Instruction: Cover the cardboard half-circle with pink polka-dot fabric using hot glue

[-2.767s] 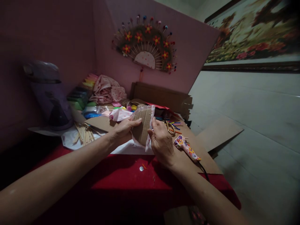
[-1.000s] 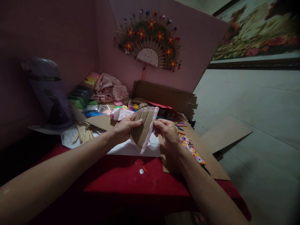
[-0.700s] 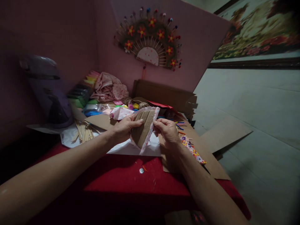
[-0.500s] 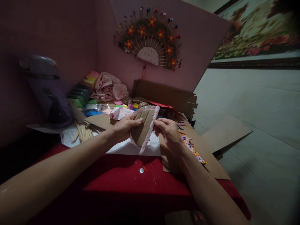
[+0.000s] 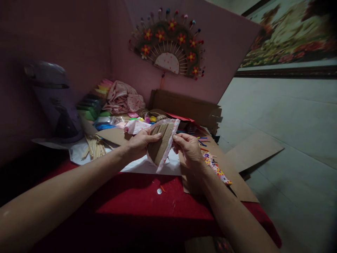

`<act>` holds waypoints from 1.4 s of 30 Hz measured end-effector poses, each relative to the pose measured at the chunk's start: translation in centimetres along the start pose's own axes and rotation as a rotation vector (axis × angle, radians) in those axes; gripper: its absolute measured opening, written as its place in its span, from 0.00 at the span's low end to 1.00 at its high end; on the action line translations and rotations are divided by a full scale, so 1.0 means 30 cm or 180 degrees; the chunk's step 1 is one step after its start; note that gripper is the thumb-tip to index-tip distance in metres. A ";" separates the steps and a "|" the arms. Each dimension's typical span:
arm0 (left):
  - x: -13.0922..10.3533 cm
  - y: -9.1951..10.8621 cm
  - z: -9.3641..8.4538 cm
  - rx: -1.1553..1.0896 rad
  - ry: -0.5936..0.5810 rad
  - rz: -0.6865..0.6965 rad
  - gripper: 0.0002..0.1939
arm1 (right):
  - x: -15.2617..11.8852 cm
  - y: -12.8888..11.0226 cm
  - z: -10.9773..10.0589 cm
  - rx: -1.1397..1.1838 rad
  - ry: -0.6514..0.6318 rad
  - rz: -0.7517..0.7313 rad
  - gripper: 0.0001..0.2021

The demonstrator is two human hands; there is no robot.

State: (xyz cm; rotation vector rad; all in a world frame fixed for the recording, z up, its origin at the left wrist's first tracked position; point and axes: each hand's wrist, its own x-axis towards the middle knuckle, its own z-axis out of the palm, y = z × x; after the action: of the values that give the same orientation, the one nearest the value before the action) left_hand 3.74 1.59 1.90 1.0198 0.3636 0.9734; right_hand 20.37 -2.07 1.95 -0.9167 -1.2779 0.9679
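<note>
My left hand (image 5: pixel 142 142) grips a half-round piece of corrugated cardboard (image 5: pixel 162 142), its thumb lying on the bare brown side. Dotted pale pink fabric (image 5: pixel 168 149) is folded over the piece's straight right edge and also rims its curve. A few thin points, like pins, stick out along that edge. At the upper part of the edge, the thumb and fingertips of my right hand (image 5: pixel 188 146) are pinched together against the fabric. Whether something small sits between them is hidden. Both hands hold the piece above a white sheet (image 5: pixel 147 168) on the red tablecloth (image 5: pixel 126 196).
Wooden sticks (image 5: pixel 94 148) and a purple flask (image 5: pixel 56 105) stand left. Behind are crumpled pink fabric (image 5: pixel 123 98), clay packs (image 5: pixel 89 105) and cardboard (image 5: pixel 181 102). A decorated fan (image 5: pixel 167 45) hangs on the back panel. Flowered fabric (image 5: pixel 217 168) lies on cardboard at right.
Almost nothing differs. Both hands keep their hold on the cardboard piece, and the view has shifted very slightly.
</note>
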 end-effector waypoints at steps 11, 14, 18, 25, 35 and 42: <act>0.010 -0.032 0.003 0.0247 0.0236 0.0449 0.16 | -0.013 0.047 0.018 -0.1448 0.0882 -0.0971 0.08; 0.008 -0.036 0.007 0.0585 0.0285 0.0641 0.17 | -0.020 0.048 0.021 -0.1751 0.0937 -0.1056 0.08; 0.005 -0.042 0.021 0.1339 0.0382 0.1025 0.12 | -0.023 0.038 0.026 -0.1941 0.1058 -0.1090 0.08; -0.007 -0.077 0.043 0.2415 0.0238 0.1889 0.10 | -0.022 0.042 0.037 -0.1835 0.1231 -0.1002 0.08; -0.028 -0.095 0.062 0.2448 0.0210 0.1928 0.12 | -0.041 0.052 0.043 -0.2657 0.1465 -0.1590 0.05; -0.014 -0.083 0.062 0.1268 0.0501 0.1415 0.10 | -0.067 0.042 0.064 -0.2486 0.1286 -0.2012 0.03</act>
State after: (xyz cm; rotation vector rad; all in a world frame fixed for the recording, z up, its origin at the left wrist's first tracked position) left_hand 6.00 -0.21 0.69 1.4261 0.4849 1.4225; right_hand 18.28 -3.51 0.26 -1.1070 -1.4629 -0.2421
